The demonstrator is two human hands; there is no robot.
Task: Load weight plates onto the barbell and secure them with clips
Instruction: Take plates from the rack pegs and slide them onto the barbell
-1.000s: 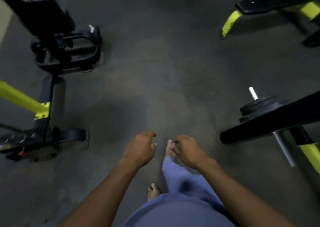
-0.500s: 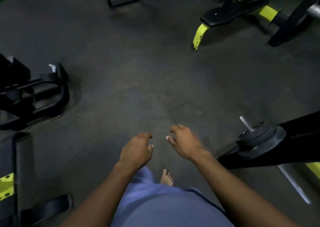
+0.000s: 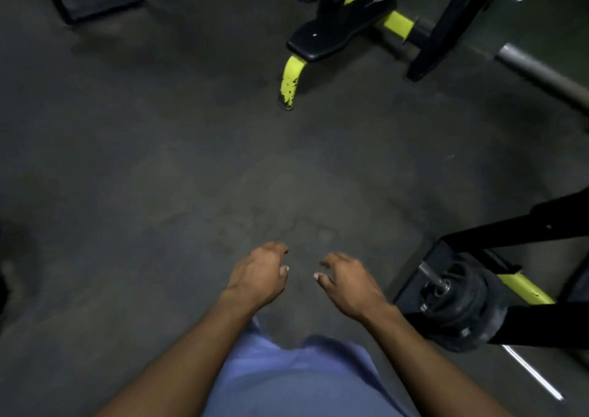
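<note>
Your left hand (image 3: 258,274) hangs palm-down over the bare dark grey rubber floor (image 3: 159,177), fingers loosely curled, holding nothing. Forearm runs up from the lower left. Your right hand (image 3: 347,284) sits just beside it, apart by a small gap, in the same pose: palm down, fingers half-curled, empty, thumb tip toward the left hand.

Above them, well apart, a black padded bench on a chipped yellow-green leg (image 3: 338,38) stands on the floor.

At right, a stack of black round weight plates (image 3: 462,302) sits on a steel barbell (image 3: 433,278). The bar's long axis runs diagonally, short end pointing up-left toward your right hand, shaft reappearing lower right. Plates stand on edge, near your right wrist, not touching. A black frame beam (image 3: 510,231) crosses above the plates. No clip is discernible; the sleeve is too dark.
</note>
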